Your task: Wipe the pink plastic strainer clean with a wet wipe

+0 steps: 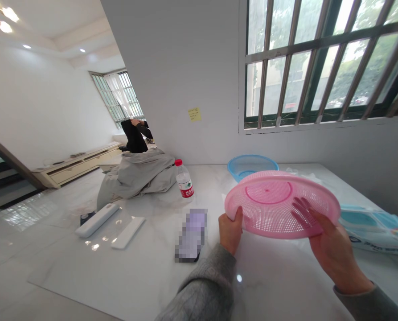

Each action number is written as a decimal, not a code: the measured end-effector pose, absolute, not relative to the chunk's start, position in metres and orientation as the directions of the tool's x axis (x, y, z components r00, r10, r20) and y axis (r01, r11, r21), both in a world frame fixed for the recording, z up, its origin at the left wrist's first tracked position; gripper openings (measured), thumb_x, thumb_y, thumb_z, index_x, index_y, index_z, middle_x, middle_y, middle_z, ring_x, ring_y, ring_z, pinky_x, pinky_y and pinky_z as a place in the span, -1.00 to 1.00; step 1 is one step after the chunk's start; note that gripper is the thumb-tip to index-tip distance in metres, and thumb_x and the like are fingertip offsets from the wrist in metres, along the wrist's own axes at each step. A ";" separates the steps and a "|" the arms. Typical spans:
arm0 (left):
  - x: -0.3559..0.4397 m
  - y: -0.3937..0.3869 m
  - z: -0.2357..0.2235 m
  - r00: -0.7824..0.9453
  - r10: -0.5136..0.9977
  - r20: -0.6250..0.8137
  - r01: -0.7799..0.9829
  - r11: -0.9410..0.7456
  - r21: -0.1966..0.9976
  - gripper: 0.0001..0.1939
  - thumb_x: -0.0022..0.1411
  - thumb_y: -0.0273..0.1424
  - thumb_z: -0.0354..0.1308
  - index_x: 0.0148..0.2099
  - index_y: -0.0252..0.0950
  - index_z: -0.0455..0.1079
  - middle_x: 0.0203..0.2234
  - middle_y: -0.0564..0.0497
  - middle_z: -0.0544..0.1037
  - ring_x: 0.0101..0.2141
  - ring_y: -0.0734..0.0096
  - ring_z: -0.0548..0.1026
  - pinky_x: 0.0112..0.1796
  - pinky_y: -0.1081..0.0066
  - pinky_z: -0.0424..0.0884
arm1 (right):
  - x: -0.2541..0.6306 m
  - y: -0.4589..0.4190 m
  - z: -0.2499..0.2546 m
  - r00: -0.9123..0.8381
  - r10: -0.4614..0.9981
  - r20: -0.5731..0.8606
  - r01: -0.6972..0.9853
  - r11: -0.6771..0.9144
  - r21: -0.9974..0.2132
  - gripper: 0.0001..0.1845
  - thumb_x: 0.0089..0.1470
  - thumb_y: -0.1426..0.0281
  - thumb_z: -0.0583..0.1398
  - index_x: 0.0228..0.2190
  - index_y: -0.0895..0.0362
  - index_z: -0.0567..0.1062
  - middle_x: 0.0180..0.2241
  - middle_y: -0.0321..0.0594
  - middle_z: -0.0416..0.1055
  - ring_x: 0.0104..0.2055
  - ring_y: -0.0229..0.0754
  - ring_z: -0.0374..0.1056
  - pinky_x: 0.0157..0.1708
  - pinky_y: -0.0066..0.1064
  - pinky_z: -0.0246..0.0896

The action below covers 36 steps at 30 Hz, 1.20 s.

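Observation:
A round pink plastic colander (268, 209) with a mesh wall is held up above the white table, tilted so its inside faces me. My left hand (231, 229) grips its rim at the near left, with the thumb pointing up along the edge. My right hand (334, 249) holds the right side; its fingers show faintly through the pink mesh, spread behind the wall. The colander looks bare inside. Just behind it stands a blue plastic basket (235, 166), partly hidden by the pink rim.
A phone (191, 236) lies left of my left hand. Farther back stand a red-capped water bottle (184, 180) and a heap of grey cloth (135, 174). Two white flat pieces lie left, including a long case (98, 220). A blue-white soft pack (375, 229) rests right.

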State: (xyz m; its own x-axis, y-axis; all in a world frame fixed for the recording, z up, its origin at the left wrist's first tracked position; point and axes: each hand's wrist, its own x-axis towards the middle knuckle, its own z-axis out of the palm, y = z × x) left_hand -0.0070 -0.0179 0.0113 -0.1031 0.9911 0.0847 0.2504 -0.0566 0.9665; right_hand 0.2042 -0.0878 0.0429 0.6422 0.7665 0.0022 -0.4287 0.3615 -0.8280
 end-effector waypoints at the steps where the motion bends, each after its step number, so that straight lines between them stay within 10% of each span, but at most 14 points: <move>1: -0.007 -0.018 0.011 -0.103 0.991 0.084 0.250 -0.056 0.967 -0.39 0.36 -0.07 0.17 -0.70 -0.21 0.34 -0.83 0.01 0.31 -0.71 0.38 0.40 -0.57 0.41 0.29 | 0.204 -0.088 0.043 0.641 0.768 0.006 -0.426 0.362 -0.829 -0.70 -0.01 0.36 0.46 -0.17 0.10 0.74 0.08 -0.08 0.65 0.26 0.13 0.48 0.27 -0.14 0.43; 36: -0.009 -0.010 0.006 -0.116 0.990 0.079 0.234 -0.050 0.971 -0.41 0.32 0.01 0.13 -0.67 -0.21 0.33 -0.83 0.05 0.27 -0.72 0.40 0.32 -0.59 0.39 0.22 | 0.188 -0.081 0.021 0.555 0.830 -0.055 -0.543 0.312 -0.779 -0.59 -0.01 0.26 0.48 -0.07 0.01 0.71 0.06 -0.19 0.67 0.26 0.10 0.49 0.33 0.01 0.34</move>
State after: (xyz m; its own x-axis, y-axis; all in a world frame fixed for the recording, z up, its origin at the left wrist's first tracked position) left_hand -0.0088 -0.0098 0.0056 -0.1162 0.9901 0.0791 0.2340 -0.0501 0.9709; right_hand 0.1877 -0.0811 0.0214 0.5555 0.8297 -0.0549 -0.5432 0.3121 -0.7795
